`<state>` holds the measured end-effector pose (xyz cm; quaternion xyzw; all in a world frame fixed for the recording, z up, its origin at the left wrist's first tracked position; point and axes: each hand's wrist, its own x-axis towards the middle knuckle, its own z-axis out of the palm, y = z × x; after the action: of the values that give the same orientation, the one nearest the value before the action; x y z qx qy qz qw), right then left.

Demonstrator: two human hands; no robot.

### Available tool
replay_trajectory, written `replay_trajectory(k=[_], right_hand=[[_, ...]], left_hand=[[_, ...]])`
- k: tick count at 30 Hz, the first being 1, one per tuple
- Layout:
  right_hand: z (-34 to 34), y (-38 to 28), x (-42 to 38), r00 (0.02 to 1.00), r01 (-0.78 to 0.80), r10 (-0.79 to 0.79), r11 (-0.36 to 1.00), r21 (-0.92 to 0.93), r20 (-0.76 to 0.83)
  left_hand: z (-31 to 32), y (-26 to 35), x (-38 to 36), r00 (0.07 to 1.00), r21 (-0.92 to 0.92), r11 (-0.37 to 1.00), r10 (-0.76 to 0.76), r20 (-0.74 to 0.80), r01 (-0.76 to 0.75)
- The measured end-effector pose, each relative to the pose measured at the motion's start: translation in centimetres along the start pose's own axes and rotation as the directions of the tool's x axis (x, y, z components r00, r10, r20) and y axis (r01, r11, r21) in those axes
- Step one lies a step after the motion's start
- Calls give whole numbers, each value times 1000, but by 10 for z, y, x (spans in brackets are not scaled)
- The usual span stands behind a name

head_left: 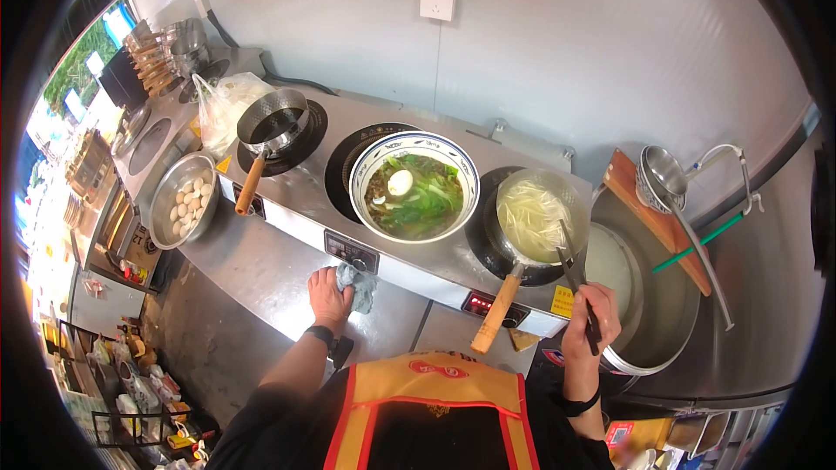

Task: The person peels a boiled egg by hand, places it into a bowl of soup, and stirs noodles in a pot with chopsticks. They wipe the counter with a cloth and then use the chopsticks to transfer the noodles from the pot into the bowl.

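My right hand (592, 322) is closed around dark chopsticks (575, 277). Their tips reach into a saucepan (514, 248) with a wooden handle, where pale noodles (533, 212) lie in liquid. On the steel counter below the burners, my left hand (331, 299) grips a grey-blue cloth (358, 285) at its thumb side. Between the two pans a large white patterned bowl (358, 200) rests on the middle burner. Inside it are broth, leafy greens (427, 196) and a pale, peeled-looking egg (401, 182).
A second saucepan (275, 126) stands on the left burner, beside a metal basin (159, 235) of eggs. Right of the noodles, a large pot (688, 331) of cloudy liquid carries a wooden board (640, 187) and a ladle (701, 248). A plastic bag (228, 109) sits behind the basin.
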<state>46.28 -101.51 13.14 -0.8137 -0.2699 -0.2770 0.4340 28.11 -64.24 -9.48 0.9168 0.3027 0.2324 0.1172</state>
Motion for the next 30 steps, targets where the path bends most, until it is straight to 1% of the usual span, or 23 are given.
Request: replay_trajectory(k=[1, 2, 6, 7, 8, 9, 10, 12, 13, 15, 16, 18, 19, 21, 22, 24, 25, 27, 30], right_hand=[[-1, 2, 4, 999, 33, -33, 999, 21, -22], [-2, 6, 6, 999, 32, -31, 999, 20, -21], [8, 44, 3, 997, -12, 16, 998, 54, -79], [9, 58, -5, 983, -149, 165, 974, 169, -85], [11, 69, -10, 948, -278, 309, 918, 283, -72], [11, 73, -11, 946, -272, 313, 908, 320, -85], [12, 73, -11, 947, -271, 312, 908, 321, -83], [12, 69, -11, 887, -354, 453, 791, 498, -89], [12, 70, -12, 887, -356, 454, 792, 496, -89], [16, 72, -13, 805, -422, 581, 702, 574, -118], [17, 73, -14, 805, -422, 581, 702, 574, -118], [18, 75, -15, 721, -423, 687, 544, 725, -95], [19, 80, -17, 720, -423, 687, 543, 725, -95], [19, 88, -22, 695, -400, 713, 488, 776, -89], [18, 89, -22, 695, -400, 714, 487, 776, -90], [16, 88, -22, 674, -396, 736, 425, 814, -56], [15, 88, -22, 674, -396, 737, 424, 815, -56], [14, 87, -22, 732, -289, 675, 429, 856, -91], [11, 87, -18, 744, -245, 657, 441, 864, -124]], left_hand=[[0, 0, 0, 1000, -3, 1000, -6, 2, 6], [0, 1, 0, 1000, -4, 1000, -5, 5, 5], [0, 0, 0, 1000, 3, 1000, -3, 5, 3], [1, 0, 1, 1000, 5, 1000, 1, -4, -1], [1, 0, 1, 1000, 5, 1000, -2, -7, 2], [0, 0, 1, 1000, 1, 1000, 2, -9, -2], [-1, 1, 1, 1000, -4, 1000, 6, -10, -6], [-1, 1, 1, 1000, 0, 1000, 2, -2, -2], [-1, 1, 1, 1000, 4, 1000, -1, 6, 1], [-2, 2, 1, 1000, -3, 1000, 1, 4, -1], [-3, 2, 1, 1000, -8, 1000, 3, 1, -3], [-1, 1, 1, 1000, -5, 1000, 0, -1, 0], [-1, 1, 1, 1000, -3, 1000, -2, -4, 2], [0, 0, 1, 1000, -2, 1000, -2, -3, 2], [-1, 1, 1, 1000, -2, 1000, -3, -1, 3], [1, 0, 1, 1000, -4, 1000, -1, -4, 1], [1, -1, 1, 1000, -6, 1000, 1, -6, -1], [2, -2, 1, 1000, -4, 1000, 3, -9, -3], [2, -2, 0, 1000, 0, 1000, 2, -6, -2]])
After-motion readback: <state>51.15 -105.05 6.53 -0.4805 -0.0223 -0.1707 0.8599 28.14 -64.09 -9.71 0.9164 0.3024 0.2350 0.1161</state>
